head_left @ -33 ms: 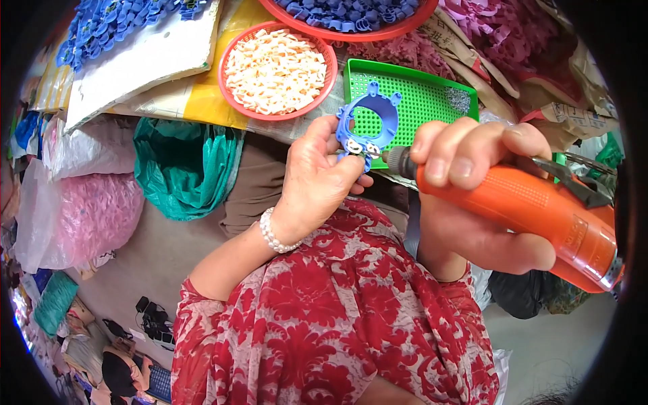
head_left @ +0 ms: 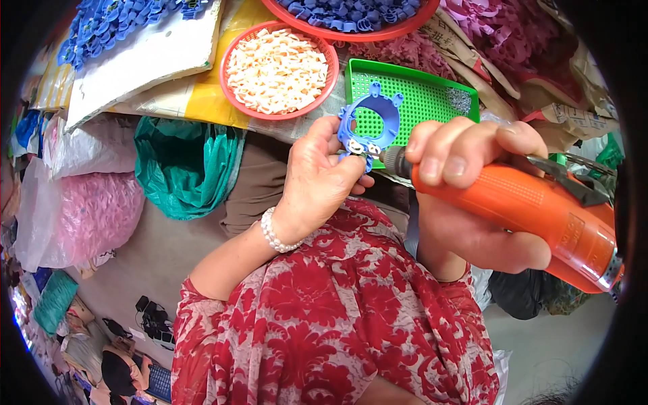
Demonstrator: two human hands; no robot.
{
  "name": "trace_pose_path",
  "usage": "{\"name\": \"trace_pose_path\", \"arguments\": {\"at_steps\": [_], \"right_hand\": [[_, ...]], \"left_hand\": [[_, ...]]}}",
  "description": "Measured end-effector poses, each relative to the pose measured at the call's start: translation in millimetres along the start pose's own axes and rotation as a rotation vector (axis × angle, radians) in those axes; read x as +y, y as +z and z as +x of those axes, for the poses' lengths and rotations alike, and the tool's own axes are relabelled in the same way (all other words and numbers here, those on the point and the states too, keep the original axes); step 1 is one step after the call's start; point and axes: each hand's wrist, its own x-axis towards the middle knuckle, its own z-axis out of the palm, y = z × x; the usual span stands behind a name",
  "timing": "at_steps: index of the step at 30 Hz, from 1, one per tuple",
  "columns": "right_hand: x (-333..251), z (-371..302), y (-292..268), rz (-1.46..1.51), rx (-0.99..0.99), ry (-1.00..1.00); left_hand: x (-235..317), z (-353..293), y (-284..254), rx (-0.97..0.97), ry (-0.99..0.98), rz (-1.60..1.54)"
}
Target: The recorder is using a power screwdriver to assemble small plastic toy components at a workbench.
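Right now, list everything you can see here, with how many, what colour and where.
plastic ring: one, blue, held up at centre
power screwdriver: one, orange, right, tip at the ring
tray: one, green, behind the ring
basket: one, red, holding pale pieces, top centre
second basket: one, red, holding blue parts, top edge
bag: one, teal, left of centre
sack: one, clear, full of pink pieces, far left
bracelet: one, white beads, left wrist
left hand: holds the ring
right hand: grips the screwdriver

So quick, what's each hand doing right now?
Left hand: closed on the blue plastic ring piece.
Right hand: closed around the orange power screwdriver.
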Motion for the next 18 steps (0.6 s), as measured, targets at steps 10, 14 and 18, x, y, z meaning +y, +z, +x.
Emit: {"name": "trace_pose_path", "arguments": {"at_steps": [10,14,18], "right_hand": [[16,-6,1,0.003,0.015,0.008],[23,-7,1,0.030,0.024,0.026],[23,-8,2,0.011,0.056,0.037]], "left_hand": [[-2,-4,-4,-0.010,-0.024,0.013],[-3,-3,-5,-0.027,-0.033,0.029],[-1,-4,-4,-0.021,-0.025,0.049]]}}
